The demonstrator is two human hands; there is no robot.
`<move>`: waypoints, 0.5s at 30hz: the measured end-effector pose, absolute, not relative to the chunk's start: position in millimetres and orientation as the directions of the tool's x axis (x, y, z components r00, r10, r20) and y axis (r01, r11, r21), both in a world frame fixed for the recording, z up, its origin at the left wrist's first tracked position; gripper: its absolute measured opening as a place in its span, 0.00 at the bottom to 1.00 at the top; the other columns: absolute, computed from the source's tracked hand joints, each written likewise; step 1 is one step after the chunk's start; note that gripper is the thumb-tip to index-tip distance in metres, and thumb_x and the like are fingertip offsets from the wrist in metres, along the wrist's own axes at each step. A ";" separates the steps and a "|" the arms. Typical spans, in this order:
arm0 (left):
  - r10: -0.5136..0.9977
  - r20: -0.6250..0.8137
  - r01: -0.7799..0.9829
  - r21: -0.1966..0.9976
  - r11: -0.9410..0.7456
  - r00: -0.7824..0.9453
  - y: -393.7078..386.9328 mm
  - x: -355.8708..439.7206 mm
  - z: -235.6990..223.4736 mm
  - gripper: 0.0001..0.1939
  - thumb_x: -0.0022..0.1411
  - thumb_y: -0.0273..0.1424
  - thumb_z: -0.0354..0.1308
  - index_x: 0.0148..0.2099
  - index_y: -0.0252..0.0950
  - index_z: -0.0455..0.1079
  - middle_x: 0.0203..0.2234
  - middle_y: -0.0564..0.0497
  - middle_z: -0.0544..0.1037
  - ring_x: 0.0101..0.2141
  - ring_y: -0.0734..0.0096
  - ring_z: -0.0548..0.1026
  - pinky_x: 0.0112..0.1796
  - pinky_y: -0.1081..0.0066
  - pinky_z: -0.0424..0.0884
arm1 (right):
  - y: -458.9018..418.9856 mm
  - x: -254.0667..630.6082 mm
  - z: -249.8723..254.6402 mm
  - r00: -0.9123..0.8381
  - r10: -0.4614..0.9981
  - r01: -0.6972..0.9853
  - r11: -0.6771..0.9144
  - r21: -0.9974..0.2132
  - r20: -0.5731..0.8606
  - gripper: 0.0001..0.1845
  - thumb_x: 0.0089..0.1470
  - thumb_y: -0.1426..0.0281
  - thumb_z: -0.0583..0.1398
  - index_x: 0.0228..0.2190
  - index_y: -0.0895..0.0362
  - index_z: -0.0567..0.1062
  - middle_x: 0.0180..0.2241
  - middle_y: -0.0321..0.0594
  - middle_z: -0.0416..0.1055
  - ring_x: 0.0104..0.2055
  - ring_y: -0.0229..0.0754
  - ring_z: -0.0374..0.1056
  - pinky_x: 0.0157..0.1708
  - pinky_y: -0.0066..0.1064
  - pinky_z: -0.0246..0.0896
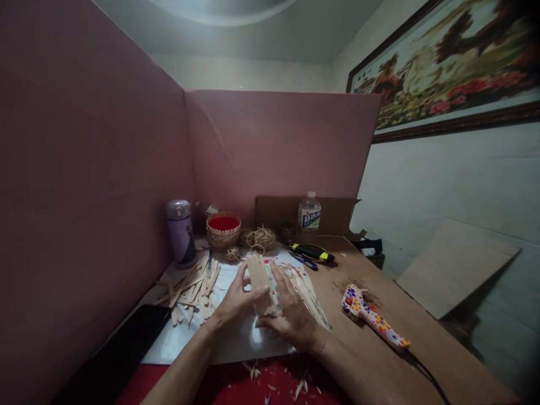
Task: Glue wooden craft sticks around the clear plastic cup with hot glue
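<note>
A small box (259, 275) is held upright between my two hands above the white sheet (185, 346). Its front is covered with pale flat wooden sticks; a side with white, green and red print shows on the right. My left hand (238, 295) grips the left side, thumb across the front. My right hand (293, 315) is closed around the right side and lower part, hiding some of it. Loose wooden sticks (196, 289) lie in a pile to the left. More thin sticks (312, 301) are spread beyond my right hand.
Behind stand a purple flask (182, 236), a red-lined bowl (223, 230), coiled twine (261, 240) and a plastic bottle (309, 216). A yellow-black utility knife (313, 252) lies right of them. A flower-patterned glue gun (373, 318) trails its cord. Pink panels (278, 146) enclose the back and left.
</note>
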State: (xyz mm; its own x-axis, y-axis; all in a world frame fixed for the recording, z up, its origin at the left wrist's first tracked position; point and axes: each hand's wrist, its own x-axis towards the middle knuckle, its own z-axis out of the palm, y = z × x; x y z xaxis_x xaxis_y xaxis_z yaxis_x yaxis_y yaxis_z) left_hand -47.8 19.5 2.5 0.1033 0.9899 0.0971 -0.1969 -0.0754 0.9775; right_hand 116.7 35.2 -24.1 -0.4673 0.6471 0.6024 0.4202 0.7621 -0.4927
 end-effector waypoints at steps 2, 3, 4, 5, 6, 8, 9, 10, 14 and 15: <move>0.989 0.115 -0.185 0.978 -0.096 0.092 21.1 -48.7 2.2 0.45 0.45 0.41 0.71 0.62 0.40 0.55 0.45 0.39 0.74 0.41 0.54 0.76 0.37 0.63 0.74 | 34.8 118.9 -22.5 -0.469 0.644 0.418 0.764 -0.491 0.604 0.57 0.48 0.57 0.66 0.66 0.58 0.39 0.66 0.57 0.46 0.69 0.57 0.41 0.63 0.54 0.46; 0.987 0.142 -0.204 0.971 -0.124 0.076 21.3 -49.1 3.0 0.41 0.47 0.42 0.70 0.60 0.40 0.58 0.47 0.40 0.73 0.43 0.55 0.76 0.39 0.63 0.74 | 34.2 120.2 -21.3 -0.473 0.640 0.410 0.768 -0.491 0.606 0.56 0.48 0.58 0.66 0.66 0.58 0.40 0.66 0.57 0.46 0.69 0.58 0.41 0.64 0.54 0.46; 0.984 0.171 -0.228 0.961 -0.154 0.055 21.1 -49.5 4.2 0.34 0.50 0.42 0.68 0.57 0.40 0.62 0.48 0.41 0.73 0.44 0.57 0.75 0.41 0.64 0.73 | 33.3 121.4 -19.9 -0.478 0.633 0.398 0.774 -0.491 0.610 0.55 0.49 0.59 0.66 0.66 0.58 0.41 0.66 0.57 0.46 0.69 0.58 0.42 0.64 0.54 0.46; 0.980 0.196 -0.253 0.950 -0.182 0.032 20.8 -49.9 5.8 0.28 0.53 0.43 0.66 0.53 0.39 0.66 0.49 0.42 0.72 0.45 0.59 0.74 0.42 0.65 0.72 | 32.2 122.5 -18.4 -0.486 0.622 0.382 0.783 -0.491 0.614 0.54 0.49 0.60 0.66 0.66 0.57 0.41 0.66 0.56 0.46 0.69 0.58 0.42 0.64 0.54 0.45; 0.977 0.212 -0.280 0.939 -0.200 0.012 20.4 -50.3 7.6 0.22 0.56 0.43 0.63 0.50 0.38 0.69 0.48 0.43 0.73 0.45 0.61 0.73 0.42 0.65 0.72 | 31.2 123.4 -16.8 -0.493 0.611 0.364 0.791 -0.491 0.619 0.53 0.50 0.62 0.65 0.66 0.57 0.42 0.66 0.55 0.46 0.69 0.57 0.42 0.64 0.53 0.44; 0.977 0.214 -0.342 0.916 -0.208 -0.020 19.8 -50.7 10.9 0.17 0.57 0.42 0.63 0.44 0.36 0.72 0.44 0.45 0.75 0.43 0.63 0.73 0.41 0.66 0.72 | 29.3 124.2 -13.9 -0.499 0.599 0.327 0.799 -0.504 0.626 0.50 0.50 0.65 0.64 0.66 0.56 0.44 0.66 0.53 0.47 0.68 0.56 0.43 0.65 0.51 0.44; 0.978 0.206 -0.374 0.905 -0.203 -0.033 19.6 -50.6 12.0 0.16 0.56 0.41 0.64 0.41 0.36 0.74 0.41 0.45 0.76 0.41 0.64 0.73 0.41 0.65 0.72 | 28.7 124.1 -12.5 -0.485 0.605 0.314 0.794 -0.520 0.631 0.48 0.50 0.66 0.64 0.65 0.56 0.45 0.66 0.53 0.48 0.68 0.56 0.44 0.65 0.51 0.44; 0.979 0.197 -0.405 0.893 -0.198 -0.045 19.5 -50.2 12.6 0.15 0.55 0.40 0.65 0.39 0.35 0.74 0.39 0.45 0.76 0.40 0.65 0.73 0.41 0.65 0.72 | 28.2 123.8 -11.2 -0.456 0.619 0.306 0.784 -0.541 0.639 0.47 0.50 0.66 0.64 0.65 0.56 0.47 0.65 0.53 0.50 0.68 0.56 0.45 0.64 0.51 0.45; 0.982 0.175 -0.463 0.866 -0.188 -0.071 20.7 -47.7 10.2 0.15 0.50 0.41 0.68 0.35 0.35 0.76 0.37 0.46 0.77 0.40 0.63 0.73 0.42 0.63 0.70 | 28.2 122.0 -6.8 -0.284 0.680 0.292 0.733 -0.615 0.676 0.41 0.48 0.61 0.66 0.59 0.56 0.56 0.59 0.53 0.59 0.62 0.58 0.55 0.61 0.51 0.51; 0.979 0.187 -0.440 0.875 -0.202 -0.077 21.4 -47.7 9.1 0.15 0.50 0.41 0.68 0.35 0.35 0.76 0.37 0.45 0.77 0.40 0.63 0.73 0.43 0.63 0.70 | 28.4 121.9 -6.0 -0.262 0.686 0.289 0.727 -0.623 0.679 0.38 0.49 0.61 0.65 0.57 0.56 0.59 0.57 0.52 0.61 0.61 0.57 0.57 0.60 0.51 0.53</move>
